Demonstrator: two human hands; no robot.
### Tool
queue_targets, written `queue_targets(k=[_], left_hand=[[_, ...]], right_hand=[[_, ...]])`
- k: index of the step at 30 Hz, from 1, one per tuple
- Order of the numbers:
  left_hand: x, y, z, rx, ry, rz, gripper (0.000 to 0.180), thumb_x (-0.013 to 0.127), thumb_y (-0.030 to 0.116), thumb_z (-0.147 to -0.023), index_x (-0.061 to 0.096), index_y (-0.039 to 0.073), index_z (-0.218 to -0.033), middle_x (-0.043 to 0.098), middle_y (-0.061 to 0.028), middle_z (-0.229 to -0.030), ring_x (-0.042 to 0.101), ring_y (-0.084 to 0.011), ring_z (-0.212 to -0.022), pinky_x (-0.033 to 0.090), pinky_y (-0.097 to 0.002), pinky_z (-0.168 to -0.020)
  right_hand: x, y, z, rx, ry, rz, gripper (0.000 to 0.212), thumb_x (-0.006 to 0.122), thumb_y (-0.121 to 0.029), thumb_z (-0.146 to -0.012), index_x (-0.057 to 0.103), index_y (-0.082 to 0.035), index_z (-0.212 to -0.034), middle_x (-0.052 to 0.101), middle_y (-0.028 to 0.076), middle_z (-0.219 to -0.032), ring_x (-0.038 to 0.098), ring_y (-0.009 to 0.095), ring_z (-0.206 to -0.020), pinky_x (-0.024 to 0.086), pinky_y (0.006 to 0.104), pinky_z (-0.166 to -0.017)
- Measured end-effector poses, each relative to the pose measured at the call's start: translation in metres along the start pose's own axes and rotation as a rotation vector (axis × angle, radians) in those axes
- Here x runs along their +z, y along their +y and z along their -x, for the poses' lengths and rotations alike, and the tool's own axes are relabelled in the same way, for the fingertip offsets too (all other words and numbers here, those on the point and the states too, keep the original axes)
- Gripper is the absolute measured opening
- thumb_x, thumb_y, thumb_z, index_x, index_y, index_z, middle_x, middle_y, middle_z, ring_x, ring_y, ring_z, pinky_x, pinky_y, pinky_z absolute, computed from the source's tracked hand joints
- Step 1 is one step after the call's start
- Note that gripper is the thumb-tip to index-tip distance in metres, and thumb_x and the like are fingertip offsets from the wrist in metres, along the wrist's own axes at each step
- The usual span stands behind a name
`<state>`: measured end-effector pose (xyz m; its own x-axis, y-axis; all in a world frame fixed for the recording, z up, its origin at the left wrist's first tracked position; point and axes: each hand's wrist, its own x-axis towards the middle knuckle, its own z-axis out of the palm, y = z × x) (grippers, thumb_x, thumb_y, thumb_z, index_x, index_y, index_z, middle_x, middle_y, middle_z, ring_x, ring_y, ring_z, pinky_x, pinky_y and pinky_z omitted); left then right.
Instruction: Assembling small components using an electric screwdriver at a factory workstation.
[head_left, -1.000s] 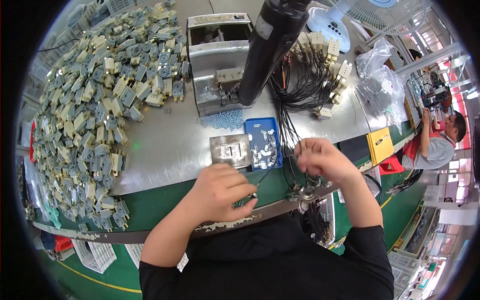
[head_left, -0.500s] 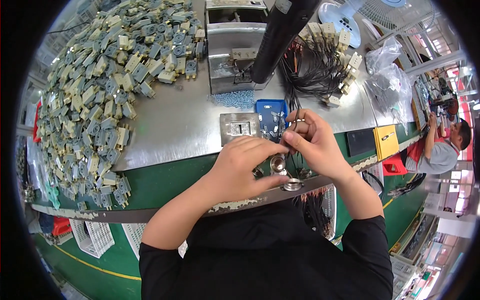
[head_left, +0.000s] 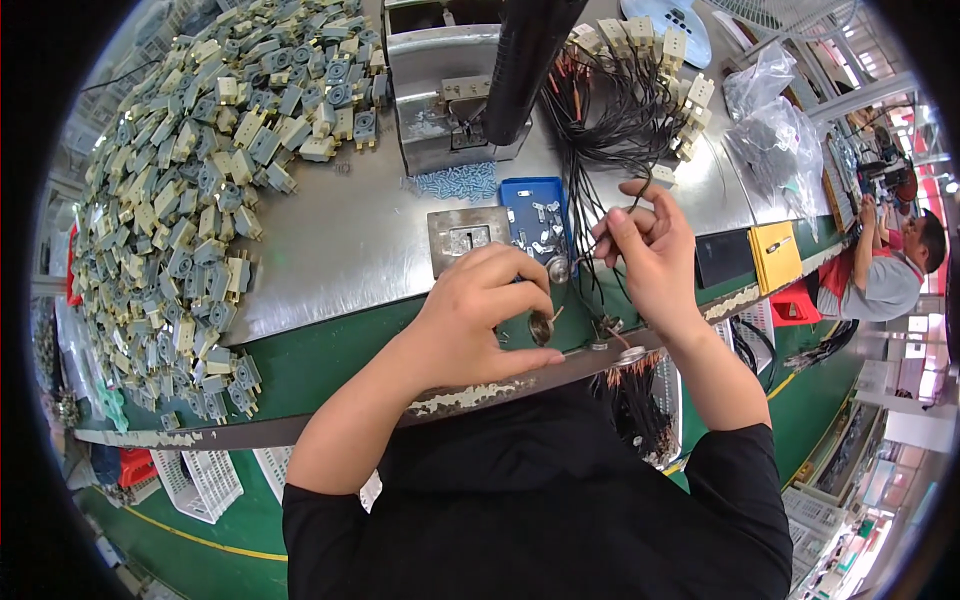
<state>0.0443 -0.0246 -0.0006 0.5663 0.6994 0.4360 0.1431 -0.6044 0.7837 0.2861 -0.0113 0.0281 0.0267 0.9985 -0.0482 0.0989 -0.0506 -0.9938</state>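
My left hand [head_left: 478, 312] is curled over the green table edge, thumb stretched away from the bent fingers. A small round metal part [head_left: 541, 329] sits against its fingertips; the grip is partly hidden. To the right, my raised right hand [head_left: 655, 248] pinches a thin black cable [head_left: 622, 212] between thumb and fingers. Between my hands, a shiny round metal piece [head_left: 558, 269] lies by the black cables. Near the front edge are a metal ring [head_left: 631, 355] and other small metal pieces [head_left: 605, 327].
A large heap of grey and cream plug housings [head_left: 200, 180] fills the left. Ahead stand a metal fixture [head_left: 470, 212], a blue tray [head_left: 535, 225] of small metal pieces, blue-white pins [head_left: 455, 182] and a press [head_left: 440, 90]. Corded plugs [head_left: 640, 100] lie behind; a co-worker [head_left: 885, 265] sits far right.
My right hand has lifted and moved right, away from my left hand. The round metal piece between them now lies farther back, and the metal ring has shifted right.
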Motion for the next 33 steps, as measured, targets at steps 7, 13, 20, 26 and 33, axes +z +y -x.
queue_targets(k=[7, 13, 20, 26, 33], left_hand=[[0.003, -0.005, 0.003, 0.139, -0.019, -0.187, 0.032, 0.091, 0.03, -0.074, 0.073, 0.01, -0.092, 0.07, -0.0072, -0.116, 0.065, -0.0295, -0.114, 0.05, -0.0442, -0.098], [0.006, -0.004, 0.005, -0.077, 0.198, 0.101, 0.072, 0.09, 0.02, -0.071, 0.06, 0.004, -0.134, 0.068, -0.0135, -0.128, 0.064, -0.035, -0.12, 0.046, -0.0475, -0.108], [-0.006, -0.001, 0.004, 0.102, 0.108, -0.019, 0.065, 0.075, 0.012, -0.078, 0.057, 0.002, -0.14, 0.065, -0.0186, -0.131, 0.062, -0.0366, -0.123, 0.046, -0.0469, -0.108], [-0.004, -0.008, 0.013, -0.026, 0.238, 0.319, 0.073, 0.076, 0.011, -0.085, 0.043, 0.0, -0.15, 0.064, -0.0199, -0.131, 0.064, -0.027, -0.121, 0.048, -0.043, -0.108], [0.002, 0.0, 0.0, -0.137, 0.194, 0.851, 0.094, 0.087, 0.022, -0.088, 0.026, 0.002, -0.158, 0.058, -0.0253, -0.144, 0.061, -0.0303, -0.131, 0.048, -0.0442, -0.11]], right_hand=[[-0.006, -0.014, -0.014, -0.003, 0.042, -0.066, 0.04, 0.06, -0.012, -0.108, 0.048, 0.007, -0.141, 0.068, 0.007, -0.087, 0.06, 0.01, -0.071, 0.048, 0.0242, -0.064], [0.014, -0.036, -0.014, 0.059, -0.143, 0.036, 0.044, 0.06, -0.01, -0.107, 0.047, 0.005, -0.146, 0.068, 0.004, -0.085, 0.059, 0.008, -0.069, 0.046, 0.0228, -0.062], [0.002, -0.067, -0.036, -0.17, -0.269, 0.635, 0.048, 0.058, -0.005, -0.104, 0.05, 0.007, -0.15, 0.05, -0.003, -0.074, 0.044, 0.004, -0.066, 0.037, 0.0242, -0.057], [-0.005, -0.068, -0.047, 0.156, -0.253, -0.304, 0.061, 0.061, -0.015, -0.106, 0.038, 0.004, -0.158, 0.07, 0.007, -0.094, 0.064, 0.012, -0.072, 0.049, 0.0222, -0.059], [0.045, -0.034, -0.043, -0.242, -0.503, -0.136, 0.054, 0.052, -0.026, -0.11, 0.043, 0.005, -0.154, 0.062, 0.024, -0.142, 0.066, 0.035, -0.123, 0.051, 0.0448, -0.106]])
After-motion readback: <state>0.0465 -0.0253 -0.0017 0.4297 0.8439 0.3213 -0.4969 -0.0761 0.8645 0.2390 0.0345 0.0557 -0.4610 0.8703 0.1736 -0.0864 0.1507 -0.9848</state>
